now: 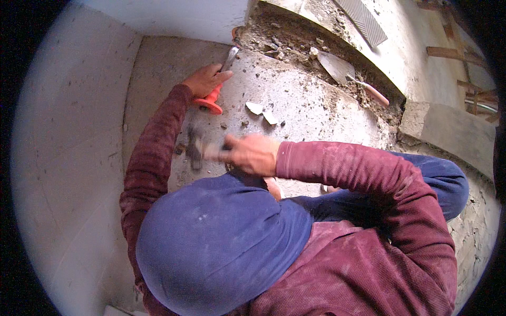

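Chisel (215, 94) with a red handle is up toward the top left of the floor, blade tip right at the rough edge by the foot of the white wall. Left hand (204, 80) is wrapped round its handle just above the flared red guard, fingers closed on it. Right hand (255, 154) has a hammer (197, 150) clamped by the handle. Hammer's pretty blurred, and its head sits near the guard end of the chisel but clearly apart from it, so I can't tell if that's a backswing or a hit coming in.

My read: this is the chipping step, hammer driving chisel along that edge. Next move probably calls for a square hit on the butt end, with the left hand holding the blade at its angle. Wrist and forearm aren't behind the guard, so I'd watch for a glancing blow.

Couple of white shards (254, 108) lie loose on the concrete (295, 108), plus dark crumbs. Pointed trowel (336, 67) with a pink handle rests in the rubble strip (300, 50), well away from both hands.
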The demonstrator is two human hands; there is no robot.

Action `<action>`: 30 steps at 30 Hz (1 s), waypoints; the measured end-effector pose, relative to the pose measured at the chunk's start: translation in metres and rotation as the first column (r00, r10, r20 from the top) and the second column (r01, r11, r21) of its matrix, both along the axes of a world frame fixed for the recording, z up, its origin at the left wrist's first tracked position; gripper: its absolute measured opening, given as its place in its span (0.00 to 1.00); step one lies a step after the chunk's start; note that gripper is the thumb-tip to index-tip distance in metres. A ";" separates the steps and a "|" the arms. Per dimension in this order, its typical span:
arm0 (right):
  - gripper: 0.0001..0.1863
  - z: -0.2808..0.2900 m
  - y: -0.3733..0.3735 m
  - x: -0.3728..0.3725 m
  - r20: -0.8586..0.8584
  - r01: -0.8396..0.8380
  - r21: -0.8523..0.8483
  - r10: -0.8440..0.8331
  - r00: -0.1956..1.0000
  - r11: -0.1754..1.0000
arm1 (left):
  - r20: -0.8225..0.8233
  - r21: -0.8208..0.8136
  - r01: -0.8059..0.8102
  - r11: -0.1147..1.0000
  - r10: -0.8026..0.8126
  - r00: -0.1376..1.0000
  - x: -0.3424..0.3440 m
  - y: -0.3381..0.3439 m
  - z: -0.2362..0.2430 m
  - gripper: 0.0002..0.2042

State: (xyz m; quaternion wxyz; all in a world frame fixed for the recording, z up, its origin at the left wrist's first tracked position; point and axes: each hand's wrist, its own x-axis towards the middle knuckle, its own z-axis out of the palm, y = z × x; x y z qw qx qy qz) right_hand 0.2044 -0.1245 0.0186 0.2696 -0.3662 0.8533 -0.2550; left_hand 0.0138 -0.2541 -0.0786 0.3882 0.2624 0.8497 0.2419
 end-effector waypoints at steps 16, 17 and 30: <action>0.29 -0.015 -0.012 0.024 0.019 0.107 -0.077 -0.106 0.994 0.991 | -0.093 0.222 -0.064 0.973 0.087 0.992 0.005 -0.006 -0.045 0.31; 0.30 -0.018 -0.009 0.021 0.048 0.090 -0.084 -0.087 0.995 0.992 | -0.041 0.155 -0.039 0.987 0.046 0.998 0.002 -0.006 -0.036 0.31; 0.34 -0.020 -0.011 0.008 0.011 0.253 0.089 -0.255 0.967 0.963 | 0.023 0.116 -0.061 0.991 0.059 0.998 -0.003 -0.005 -0.028 0.36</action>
